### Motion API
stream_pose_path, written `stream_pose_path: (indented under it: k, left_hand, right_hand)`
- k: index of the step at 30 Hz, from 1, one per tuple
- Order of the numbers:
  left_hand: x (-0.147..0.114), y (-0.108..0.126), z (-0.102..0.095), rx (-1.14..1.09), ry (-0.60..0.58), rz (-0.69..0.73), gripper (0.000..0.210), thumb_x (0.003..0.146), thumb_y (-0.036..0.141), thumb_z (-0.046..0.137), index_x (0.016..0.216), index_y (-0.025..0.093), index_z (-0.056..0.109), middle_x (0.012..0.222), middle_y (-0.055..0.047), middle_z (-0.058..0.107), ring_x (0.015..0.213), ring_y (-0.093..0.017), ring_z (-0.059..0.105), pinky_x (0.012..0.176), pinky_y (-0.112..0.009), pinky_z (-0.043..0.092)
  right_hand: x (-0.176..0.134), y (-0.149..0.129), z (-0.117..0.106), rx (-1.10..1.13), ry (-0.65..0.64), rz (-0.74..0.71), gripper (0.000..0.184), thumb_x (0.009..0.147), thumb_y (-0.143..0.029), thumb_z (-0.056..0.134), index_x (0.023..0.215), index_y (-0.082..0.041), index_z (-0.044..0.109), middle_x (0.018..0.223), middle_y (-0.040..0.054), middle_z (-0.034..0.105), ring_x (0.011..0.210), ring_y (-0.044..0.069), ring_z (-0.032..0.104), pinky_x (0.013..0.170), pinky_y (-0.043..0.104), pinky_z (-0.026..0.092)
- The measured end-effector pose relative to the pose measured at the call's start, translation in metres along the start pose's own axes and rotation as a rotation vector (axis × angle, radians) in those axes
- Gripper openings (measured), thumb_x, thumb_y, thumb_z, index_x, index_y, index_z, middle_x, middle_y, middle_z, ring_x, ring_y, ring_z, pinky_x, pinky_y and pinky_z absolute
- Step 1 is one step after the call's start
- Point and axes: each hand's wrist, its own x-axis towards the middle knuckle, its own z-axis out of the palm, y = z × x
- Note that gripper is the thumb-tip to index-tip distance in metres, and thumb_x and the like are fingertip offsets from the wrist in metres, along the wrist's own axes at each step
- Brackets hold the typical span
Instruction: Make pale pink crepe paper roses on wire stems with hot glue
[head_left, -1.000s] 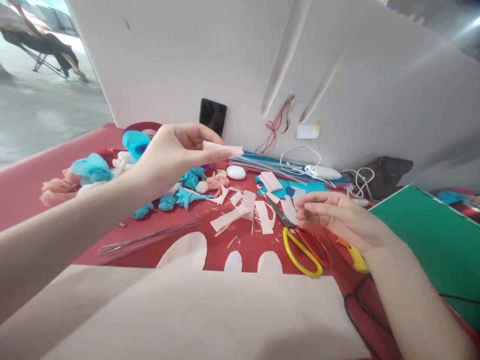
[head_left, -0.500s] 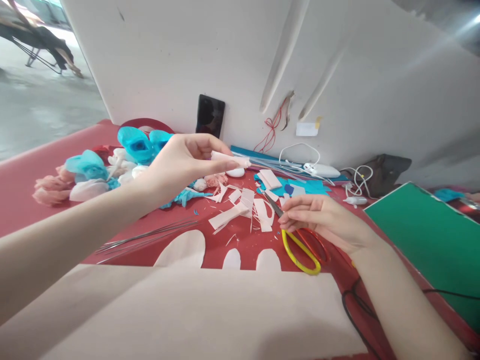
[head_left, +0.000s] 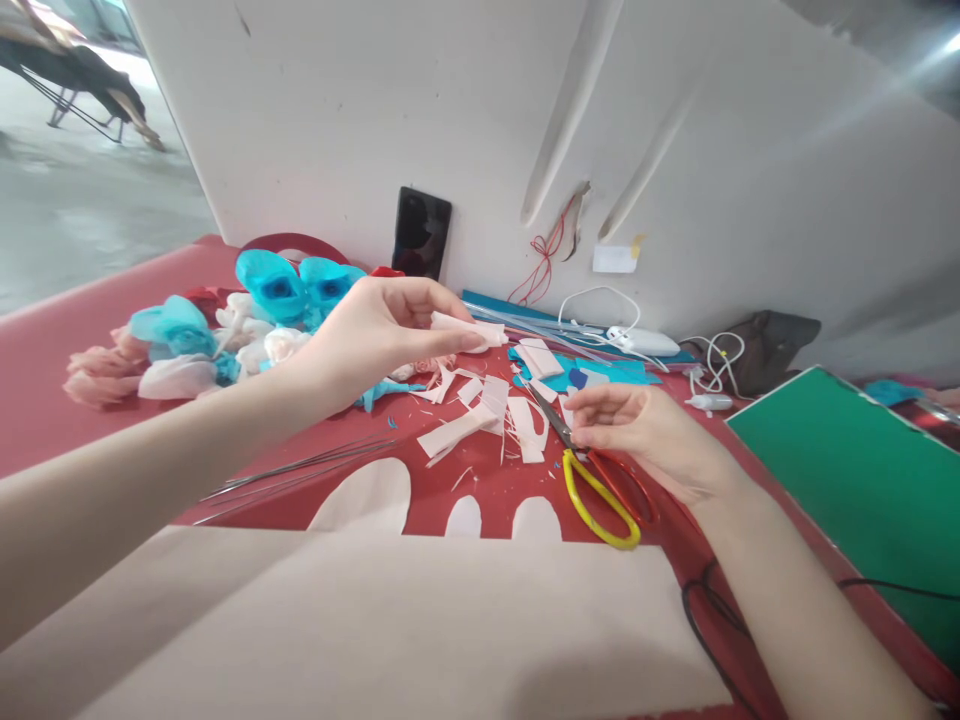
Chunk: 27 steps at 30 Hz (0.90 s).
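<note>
My left hand (head_left: 390, 325) pinches a folded strip of pale pink crepe paper (head_left: 491, 333) between thumb and fingers, above the paper scraps (head_left: 480, 415). Loosely bent, my right hand (head_left: 637, 435) hovers over the scissors (head_left: 600, 495), its fingers slightly apart with nothing visible in them. The scissors, with one yellow and one red handle, lie on the red table, blades pointing to the scraps. Nearer me are a large pale sheet (head_left: 390, 620) and several rounded cut pieces, among them a small one (head_left: 536, 518).
Blue, white and pink paper flowers (head_left: 274, 285) cluster at left, beside thin metal wires (head_left: 300, 467). A dark phone (head_left: 421, 232) leans on the white panel. At right lie a green board (head_left: 847, 490), a white glue gun (head_left: 645, 341) and a black cable (head_left: 694, 610).
My left hand has lowered a little and shifted right with the folded paper strip. My right hand has moved slightly right, its fingertips parting. The scissors stay in place.
</note>
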Motion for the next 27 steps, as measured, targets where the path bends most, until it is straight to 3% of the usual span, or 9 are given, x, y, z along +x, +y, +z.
stream_pose_path:
  k: [6, 11, 13, 22, 27]
  left_hand:
    - [0.001, 0.001, -0.001, 0.007, 0.003, -0.042, 0.024, 0.061, 0.037, 0.074, 0.069, 0.019, 0.062, 0.063, -0.002, 0.07, 0.065, -0.018, 0.067, 0.053, -0.02, 0.05]
    - [0.0, 0.001, -0.002, 0.003, -0.01, -0.031, 0.024, 0.061, 0.036, 0.074, 0.07, 0.018, 0.062, 0.065, -0.001, 0.07, 0.063, -0.016, 0.066, 0.054, -0.02, 0.049]
    - [0.0, 0.0, -0.003, 0.004, -0.007, -0.029, 0.023, 0.061, 0.036, 0.074, 0.07, 0.018, 0.062, 0.063, -0.001, 0.07, 0.061, -0.015, 0.066, 0.053, -0.02, 0.048]
    - [0.0, -0.001, -0.004, 0.013, -0.012, -0.027, 0.023, 0.062, 0.037, 0.074, 0.069, 0.019, 0.062, 0.062, -0.001, 0.07, 0.064, -0.017, 0.067, 0.054, -0.02, 0.049]
    - [0.001, -0.001, -0.003, 0.031, -0.043, 0.004, 0.023, 0.065, 0.039, 0.072, 0.07, 0.019, 0.062, 0.065, 0.0, 0.071, 0.066, -0.015, 0.067, 0.056, -0.019, 0.05]
  right_hand:
    - [0.007, 0.012, -0.002, -0.02, 0.009, -0.017, 0.029, 0.054, -0.025, 0.082, 0.079, -0.016, 0.07, 0.067, 0.0001, 0.064, 0.06, 0.01, 0.058, 0.057, 0.023, 0.048]
    - [0.009, 0.019, -0.004, -0.03, -0.018, -0.024, 0.011, 0.08, -0.021, 0.063, 0.085, -0.011, 0.062, 0.073, -0.001, 0.062, 0.066, 0.01, 0.06, 0.066, 0.028, 0.052]
    - [0.009, 0.019, -0.004, -0.03, -0.031, -0.014, 0.012, 0.085, -0.023, 0.056, 0.088, -0.011, 0.06, 0.079, 0.0002, 0.062, 0.069, 0.011, 0.06, 0.067, 0.03, 0.052]
    - [0.013, 0.019, -0.005, 0.021, -0.018, -0.019, 0.017, 0.085, -0.023, 0.056, 0.098, -0.012, 0.058, 0.091, 0.0032, 0.061, 0.08, 0.014, 0.06, 0.072, 0.033, 0.051]
    - [0.015, 0.021, -0.007, 0.062, -0.006, -0.039, 0.014, 0.085, -0.022, 0.056, 0.094, -0.011, 0.059, 0.09, 0.0028, 0.062, 0.079, 0.014, 0.06, 0.072, 0.033, 0.052]
